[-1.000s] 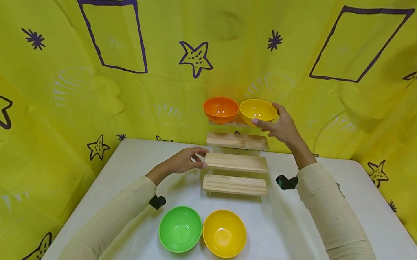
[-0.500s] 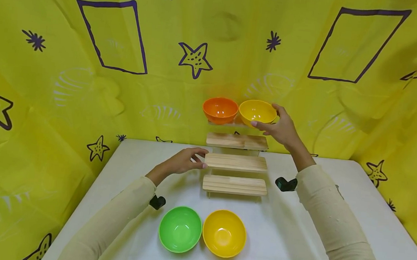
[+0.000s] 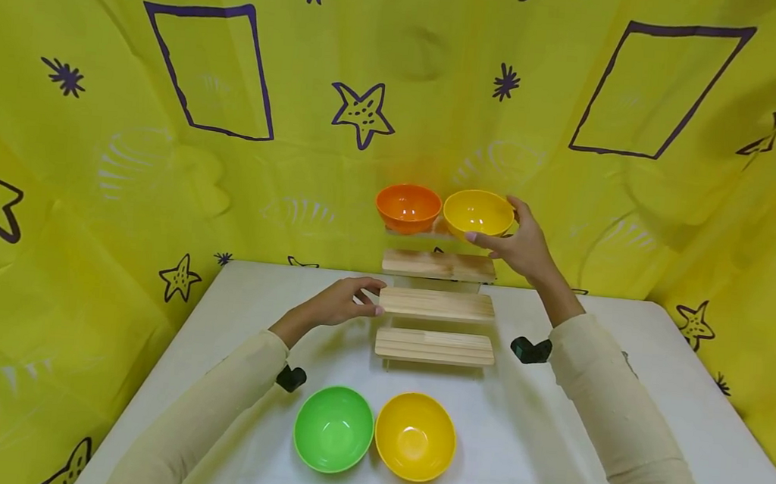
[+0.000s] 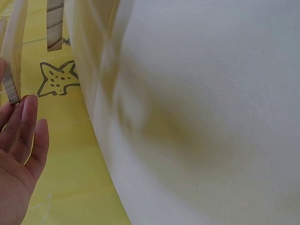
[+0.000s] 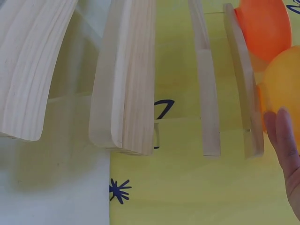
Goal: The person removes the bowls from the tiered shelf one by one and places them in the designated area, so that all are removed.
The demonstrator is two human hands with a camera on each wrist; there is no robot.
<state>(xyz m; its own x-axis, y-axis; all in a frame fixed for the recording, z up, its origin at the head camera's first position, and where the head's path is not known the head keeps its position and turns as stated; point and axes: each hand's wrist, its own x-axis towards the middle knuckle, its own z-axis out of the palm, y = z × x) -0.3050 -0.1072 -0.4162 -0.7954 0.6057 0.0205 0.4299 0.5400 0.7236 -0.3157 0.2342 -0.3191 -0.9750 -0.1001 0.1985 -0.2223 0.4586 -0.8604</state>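
Note:
A tiered wooden stand rises at the back of the table. At the left end of its second plank from the front, my left hand holds the wood between thumb and fingertips; the left wrist view shows the fingers at the plank's end. My right hand grips a small yellow bowl by its right side, with the thumb toward the front. This bowl is on the top tier, beside an orange bowl. In the right wrist view the yellow bowl is partly cut off.
Nearer on the white table stand a green bowl and a larger yellow bowl, side by side. A yellow printed curtain hangs close behind the stand and along both sides.
The head view has shifted very slightly. Both hands keep their places on the stand and the small yellow bowl, and the bowls stay put.

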